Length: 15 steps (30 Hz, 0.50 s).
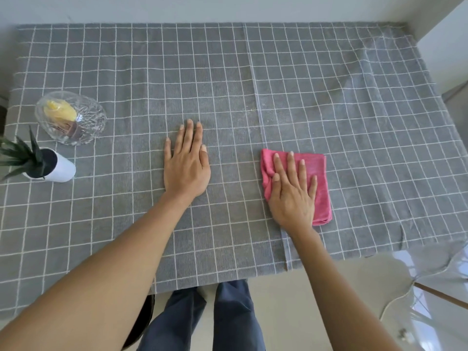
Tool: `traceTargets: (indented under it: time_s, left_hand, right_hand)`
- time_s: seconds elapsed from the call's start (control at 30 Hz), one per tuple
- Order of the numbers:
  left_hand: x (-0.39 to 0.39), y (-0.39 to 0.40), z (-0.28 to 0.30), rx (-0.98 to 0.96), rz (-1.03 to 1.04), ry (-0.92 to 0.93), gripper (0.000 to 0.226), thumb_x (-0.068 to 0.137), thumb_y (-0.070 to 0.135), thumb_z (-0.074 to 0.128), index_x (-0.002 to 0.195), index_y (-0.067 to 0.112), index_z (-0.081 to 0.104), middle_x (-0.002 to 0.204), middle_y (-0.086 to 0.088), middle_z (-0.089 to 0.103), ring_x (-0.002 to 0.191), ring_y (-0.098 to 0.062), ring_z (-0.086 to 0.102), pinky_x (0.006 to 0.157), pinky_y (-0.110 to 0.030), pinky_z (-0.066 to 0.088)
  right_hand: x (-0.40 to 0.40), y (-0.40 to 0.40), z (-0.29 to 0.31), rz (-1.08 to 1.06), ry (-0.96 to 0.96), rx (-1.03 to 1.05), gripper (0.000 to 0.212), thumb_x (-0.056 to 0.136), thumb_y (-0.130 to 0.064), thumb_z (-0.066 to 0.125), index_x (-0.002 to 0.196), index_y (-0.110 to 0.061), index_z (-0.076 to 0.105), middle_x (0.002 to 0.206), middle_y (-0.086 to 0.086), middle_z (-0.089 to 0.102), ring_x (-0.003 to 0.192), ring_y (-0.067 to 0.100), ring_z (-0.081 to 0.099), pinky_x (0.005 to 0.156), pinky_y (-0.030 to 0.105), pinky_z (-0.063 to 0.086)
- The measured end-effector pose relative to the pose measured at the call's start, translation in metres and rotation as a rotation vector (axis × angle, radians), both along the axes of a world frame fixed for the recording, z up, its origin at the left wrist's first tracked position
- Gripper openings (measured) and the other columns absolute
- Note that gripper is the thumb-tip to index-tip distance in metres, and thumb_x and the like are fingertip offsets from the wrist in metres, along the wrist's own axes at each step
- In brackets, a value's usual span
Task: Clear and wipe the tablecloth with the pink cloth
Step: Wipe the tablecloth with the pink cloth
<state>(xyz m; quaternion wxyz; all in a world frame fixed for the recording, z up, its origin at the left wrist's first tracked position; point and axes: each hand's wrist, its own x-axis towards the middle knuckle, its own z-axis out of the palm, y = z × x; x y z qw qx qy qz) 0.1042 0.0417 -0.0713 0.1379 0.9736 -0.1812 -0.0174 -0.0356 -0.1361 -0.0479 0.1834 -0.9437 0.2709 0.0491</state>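
Wiping hand: the right hand [291,191] lies flat on the pink cloth [314,178], fingers straight and spread, pressing it down rather than gripping it.
Cloth: folded into a rough rectangle, it lies on the near right part of the table, its left edge just beside a pale fold line that runs up the fabric.
Bracing hand: the left hand [187,163] rests palm down on the bare tablecloth [354,97], fingers straight and close together, holding nothing; it looks to be pinning the fabric so it will not bunch.
Step in hand: wiping, I would judge, with the middle of the table already bare of things.
Left to clear: a glass bowl [71,117] with something yellow inside and a small potted plant [43,163] in a white pot stand near each other at the left edge, well apart from both hands.
Marks: faint pale specks show by the fold line, beyond the cloth.
Next move: likely a firm stroke away from the body toward those specks, keeping the palm flat and the other hand anchoring the fabric.
Risk: ripples in the far right corner could drag under the cloth.
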Motion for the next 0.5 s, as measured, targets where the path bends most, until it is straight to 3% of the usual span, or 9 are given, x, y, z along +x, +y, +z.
traceTargets:
  time_s: [0.13, 0.23, 0.33, 0.5]
  left_hand:
    - [-0.001, -0.001, -0.002, 0.022, 0.013, -0.002, 0.053, 0.101, 0.032, 0.012, 0.153, 0.021, 0.003, 0.161, 0.001, 0.0, 0.148, -0.013, -0.002, 0.12, -0.043, -0.001]
    - [0.0, -0.002, -0.002, 0.026, 0.015, -0.004, 0.054, 0.101, 0.033, 0.01, 0.153, 0.021, 0.003, 0.161, 0.001, 0.0, 0.148, -0.013, -0.002, 0.119, -0.042, -0.002]
    - [0.0, -0.001, -0.001, 0.024, 0.001, -0.005, 0.055, 0.1, 0.033, 0.01, 0.153, 0.02, 0.004, 0.161, 0.001, 0.001, 0.148, -0.014, -0.001, 0.119, -0.042, -0.003]
    - [-0.001, 0.001, 0.0, 0.026, -0.006, 0.009, 0.053, 0.102, 0.031, 0.013, 0.153, 0.021, 0.002, 0.161, 0.001, -0.001, 0.148, -0.014, -0.003, 0.119, -0.041, -0.004]
  right_hand:
    - [0.002, 0.013, 0.001, -0.031, 0.04, 0.024, 0.049, 0.102, -0.044, 0.009, 0.15, -0.043, -0.002, 0.16, -0.013, -0.012, 0.147, 0.016, -0.015, 0.115, 0.044, -0.02]
    - [-0.007, 0.04, 0.004, 0.142, 0.005, 0.033, 0.051, 0.099, -0.049, 0.002, 0.149, -0.046, -0.003, 0.158, -0.017, -0.014, 0.145, 0.014, -0.021, 0.109, 0.038, -0.03]
    - [-0.013, 0.043, 0.004, 0.222, 0.008, 0.02, 0.05, 0.098, -0.048, 0.0, 0.148, -0.049, -0.004, 0.156, -0.021, -0.015, 0.143, 0.008, -0.023, 0.111, 0.035, -0.028]
    - [0.011, 0.008, 0.0, -0.017, 0.018, 0.029, 0.048, 0.103, -0.043, 0.009, 0.15, -0.043, 0.0, 0.159, -0.015, -0.011, 0.147, 0.014, -0.014, 0.114, 0.044, -0.018]
